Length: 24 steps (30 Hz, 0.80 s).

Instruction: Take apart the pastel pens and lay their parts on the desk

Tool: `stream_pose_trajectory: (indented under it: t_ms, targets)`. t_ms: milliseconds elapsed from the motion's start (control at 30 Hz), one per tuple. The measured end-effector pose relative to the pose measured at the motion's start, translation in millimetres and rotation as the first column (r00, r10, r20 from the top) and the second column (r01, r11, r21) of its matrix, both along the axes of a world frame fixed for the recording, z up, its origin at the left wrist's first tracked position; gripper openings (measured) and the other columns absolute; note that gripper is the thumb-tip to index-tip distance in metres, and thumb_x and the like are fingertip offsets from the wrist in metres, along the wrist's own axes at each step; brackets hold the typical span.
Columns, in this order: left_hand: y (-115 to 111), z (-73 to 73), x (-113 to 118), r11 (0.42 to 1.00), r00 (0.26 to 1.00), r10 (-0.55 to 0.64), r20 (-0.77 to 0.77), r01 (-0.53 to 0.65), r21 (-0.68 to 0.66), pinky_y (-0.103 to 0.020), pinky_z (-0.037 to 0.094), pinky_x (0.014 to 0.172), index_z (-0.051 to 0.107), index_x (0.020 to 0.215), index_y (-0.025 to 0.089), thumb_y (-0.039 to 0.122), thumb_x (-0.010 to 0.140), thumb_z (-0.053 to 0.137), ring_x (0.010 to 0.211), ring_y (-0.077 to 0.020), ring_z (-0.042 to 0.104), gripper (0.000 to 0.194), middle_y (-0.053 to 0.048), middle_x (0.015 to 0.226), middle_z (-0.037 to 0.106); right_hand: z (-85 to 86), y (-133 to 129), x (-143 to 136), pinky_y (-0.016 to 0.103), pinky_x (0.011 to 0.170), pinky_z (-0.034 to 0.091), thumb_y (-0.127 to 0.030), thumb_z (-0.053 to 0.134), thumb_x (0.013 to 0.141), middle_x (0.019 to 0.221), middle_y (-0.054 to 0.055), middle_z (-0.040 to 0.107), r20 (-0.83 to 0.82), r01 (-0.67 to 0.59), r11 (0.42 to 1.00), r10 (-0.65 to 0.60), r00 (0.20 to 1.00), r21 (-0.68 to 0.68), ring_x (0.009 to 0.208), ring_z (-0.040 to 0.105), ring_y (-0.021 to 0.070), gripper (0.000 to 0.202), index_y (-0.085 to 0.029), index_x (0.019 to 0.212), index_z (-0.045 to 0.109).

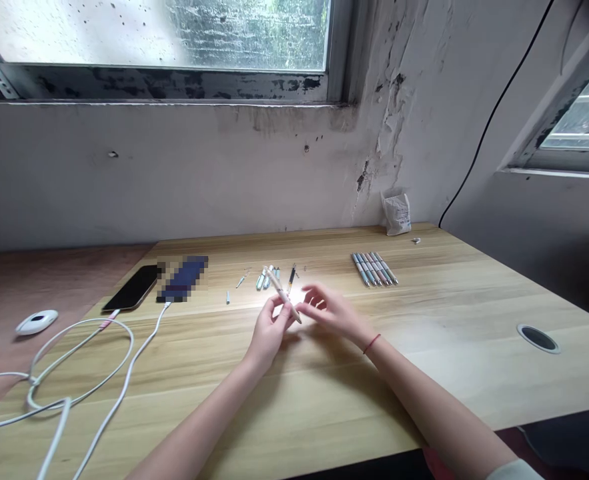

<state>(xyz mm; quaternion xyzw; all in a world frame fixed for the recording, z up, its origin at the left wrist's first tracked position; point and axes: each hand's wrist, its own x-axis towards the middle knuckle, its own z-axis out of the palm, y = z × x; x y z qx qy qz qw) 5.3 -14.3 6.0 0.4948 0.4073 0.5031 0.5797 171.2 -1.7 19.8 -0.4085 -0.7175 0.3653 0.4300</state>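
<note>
A pale, slim pen [280, 289] is pinched between the thumb and fingers of my left hand [270, 327], tilted over the table. Close to its lower end is my right hand [331, 312], fingers bent and apart; whether a fingertip touches the pen is hard to tell. Just beyond lie pale blue pen barrel parts [264, 279] and a dark refill with an orange section [291, 277]. Left of these are a small blue piece [227, 297] and a thin pen part [241, 281]. Tiny bits lie near the refill, too small to name.
Several pens [374, 269] lie in a row at the right. A black phone [133, 288] and a blurred-out blue item [183, 280] have white cables [133, 367] at the left. A crumpled white bag [397, 215] stands by the wall; a round cable hole [538, 339] is far right.
</note>
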Motion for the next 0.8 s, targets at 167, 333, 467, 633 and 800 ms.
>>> stream_pose_trajectory:
  t_ms: [167, 333, 467, 633, 800]
  targets:
    - [6.6, -1.1, -4.8, 0.998, 0.998, 0.055, -0.029, -0.054, 0.046, -0.038, 0.048, 0.091, 0.054, 0.101, 0.018, 0.041, 0.079, 0.06, 0.104, -0.0213, 0.058, 0.033, -0.008, 0.108, 0.06, -3.5, -8.7, -16.8, 0.026, 0.065, 0.046, -0.028, 0.051, 0.088, 0.081, 0.003, 0.067, 0.232, -0.04, 0.982, -0.005, 0.973, 0.187, 0.07, 0.059, 0.0139, 0.016, -0.02, 0.091, 0.064]
    - [15.4, -2.5, -13.5, 0.988, 0.979, 0.123, -0.162, -0.106, 0.111, -0.035, 0.048, 0.087, 0.047, 0.118, 0.02, 0.043, 0.08, 0.056, 0.1, -0.0188, 0.057, 0.045, -0.007, 0.101, 0.059, 3.3, 18.0, 30.2, 0.026, 0.061, 0.044, -0.031, 0.051, 0.086, 0.08, 0.007, 0.068, 0.187, 0.326, 0.911, -0.377, 0.907, 0.254, 0.067, 0.059, 0.0163, 0.021, -0.016, 0.086, 0.066]
    - [25.2, -7.4, -22.7, 0.984, 0.933, 0.138, -0.333, -0.091, 0.151, -0.033, 0.047, 0.082, 0.051, 0.114, 0.018, 0.044, 0.081, 0.051, 0.095, -0.0187, 0.057, 0.042, -0.007, 0.097, 0.059, 1.3, 41.4, 116.1, 0.027, 0.064, 0.041, -0.034, 0.048, 0.085, 0.083, 0.01, 0.07, 0.313, 0.739, 0.635, -0.765, 0.563, 0.226, 0.073, 0.062, 0.0193, 0.027, -0.015, 0.087, 0.068]
    - [30.8, -13.5, -25.4, 0.982, 0.881, 0.117, -0.459, -0.035, 0.183, -0.032, 0.046, 0.084, 0.056, 0.109, 0.016, 0.043, 0.081, 0.05, 0.093, -0.0193, 0.058, 0.04, -0.008, 0.098, 0.062, -23.0, 43.3, 179.7, 0.028, 0.058, 0.036, -0.03, 0.047, 0.082, 0.08, 0.018, 0.07, 0.508, 0.888, 0.442, -0.797, 0.325, 0.125, 0.073, 0.063, 0.0242, 0.031, -0.01, 0.084, 0.071]
    - [28.7, -9.7, -23.0, 0.981, 0.85, 0.115, -0.514, -0.016, 0.192, -0.033, 0.045, 0.084, 0.061, 0.104, 0.015, 0.039, 0.08, 0.049, 0.093, -0.0207, 0.059, 0.036, -0.009, 0.102, 0.064, -39.6, 44.6, 185.6, 0.028, 0.058, 0.035, -0.031, 0.048, 0.081, 0.083, 0.02, 0.07, 0.587, 0.89, 0.441, -0.753, 0.298, 0.114, 0.075, 0.063, 0.0254, 0.032, -0.012, 0.085, 0.073]
